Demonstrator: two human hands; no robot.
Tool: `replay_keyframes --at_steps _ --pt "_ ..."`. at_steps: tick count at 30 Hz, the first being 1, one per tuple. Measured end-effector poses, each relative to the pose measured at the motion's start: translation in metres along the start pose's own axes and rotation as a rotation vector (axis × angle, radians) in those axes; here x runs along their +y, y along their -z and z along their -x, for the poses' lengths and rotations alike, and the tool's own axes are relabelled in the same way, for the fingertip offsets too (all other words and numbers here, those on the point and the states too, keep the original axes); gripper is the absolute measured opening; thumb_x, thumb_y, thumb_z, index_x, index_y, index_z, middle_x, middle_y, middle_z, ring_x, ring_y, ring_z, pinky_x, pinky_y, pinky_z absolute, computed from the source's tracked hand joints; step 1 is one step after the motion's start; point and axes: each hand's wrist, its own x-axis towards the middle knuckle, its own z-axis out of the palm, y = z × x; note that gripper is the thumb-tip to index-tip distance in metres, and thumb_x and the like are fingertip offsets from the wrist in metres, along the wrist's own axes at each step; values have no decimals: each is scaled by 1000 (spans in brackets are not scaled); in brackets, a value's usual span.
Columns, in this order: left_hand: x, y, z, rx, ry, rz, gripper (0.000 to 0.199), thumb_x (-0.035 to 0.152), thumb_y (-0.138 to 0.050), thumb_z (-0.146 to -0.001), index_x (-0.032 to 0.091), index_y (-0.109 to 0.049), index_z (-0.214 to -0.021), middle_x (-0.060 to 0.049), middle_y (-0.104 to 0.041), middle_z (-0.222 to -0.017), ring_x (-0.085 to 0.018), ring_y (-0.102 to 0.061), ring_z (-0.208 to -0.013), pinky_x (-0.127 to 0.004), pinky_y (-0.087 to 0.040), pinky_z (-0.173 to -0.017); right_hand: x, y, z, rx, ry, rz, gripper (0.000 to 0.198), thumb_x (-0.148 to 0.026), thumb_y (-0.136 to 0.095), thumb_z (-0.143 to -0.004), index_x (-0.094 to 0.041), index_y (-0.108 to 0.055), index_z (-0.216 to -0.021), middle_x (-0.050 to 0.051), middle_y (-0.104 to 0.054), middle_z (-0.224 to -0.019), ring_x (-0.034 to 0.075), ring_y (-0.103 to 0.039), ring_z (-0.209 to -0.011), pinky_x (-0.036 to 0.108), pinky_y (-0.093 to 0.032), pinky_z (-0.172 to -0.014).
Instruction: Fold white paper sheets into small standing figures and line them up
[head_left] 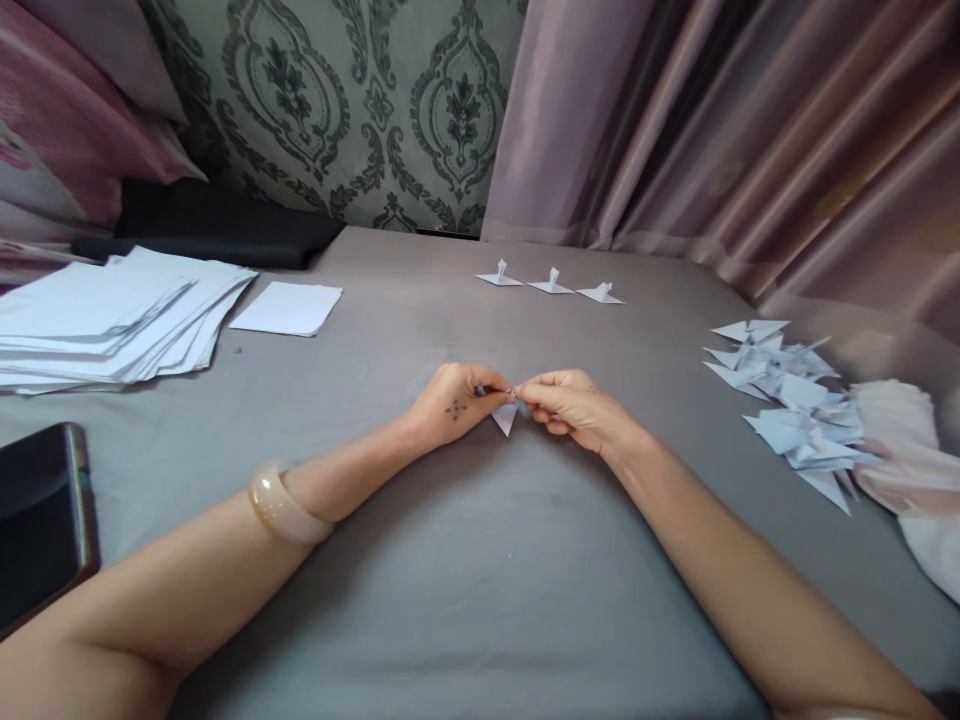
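Between my two hands is a small folded white paper piece [505,419], with a pointed flap hanging below the fingers. My left hand [459,404] pinches it from the left side. Thumb and fingers of my right hand [568,404] are closed on its right end, and the fingertips of both hands nearly meet. Most of the paper is hidden behind the fingers. Beyond the hands, three folded paper figures [553,281] stand in a row on the grey cloth surface [420,600].
At the left lie a stack of white paper sheets [150,300], a smaller pile of square paper [287,308] and a dark phone [41,520]. A heap of folded paper figures [806,400] is at the right, beside pale cloth [896,430]. Curtains [675,120] hang behind.
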Motion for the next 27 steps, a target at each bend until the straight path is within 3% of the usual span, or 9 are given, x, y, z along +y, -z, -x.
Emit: replay_keyframes --at_steps 6,15,20,27 --pt "-1 0 0 -15 -27 9 15 27 -62 -83 19 -74 -83 -1 -73 -79 -14 -63 -72 -23 -46 -66 -6 1 0 -25 -64 -38 20 -20 -67 -63 -17 -50 -53 -4 -45 -52 3 -34 -43 17 -17 -32" --pt "2 1 0 -11 46 83 14 28 -65 -80 19 -76 -81 -1 -74 -78 -15 -64 -72 -23 -45 -64 -5 6 -1 -104 -62 -65 14 -19 -68 -65 -14 -56 -60 -2 -47 -58 4 -38 -47 17 -20 -34" --pt "2 0 -1 5 88 102 14 31 -69 -79 19 -76 -79 -1 -74 -78 -15 -65 -73 -23 -46 -65 4 8 3 -71 82 -52 13 -27 -69 -68 -15 -65 -74 -3 -48 -57 6 -39 -49 19 -24 -38" --pt "1 0 -1 4 71 95 13 30 -69 -79 19 -76 -79 -1 -74 -77 -15 -65 -72 -23 -45 -64 19 10 8 114 470 338 18 -32 -65 -76 -19 -70 -86 -1 -61 -68 10 -51 -59 24 -40 -56"
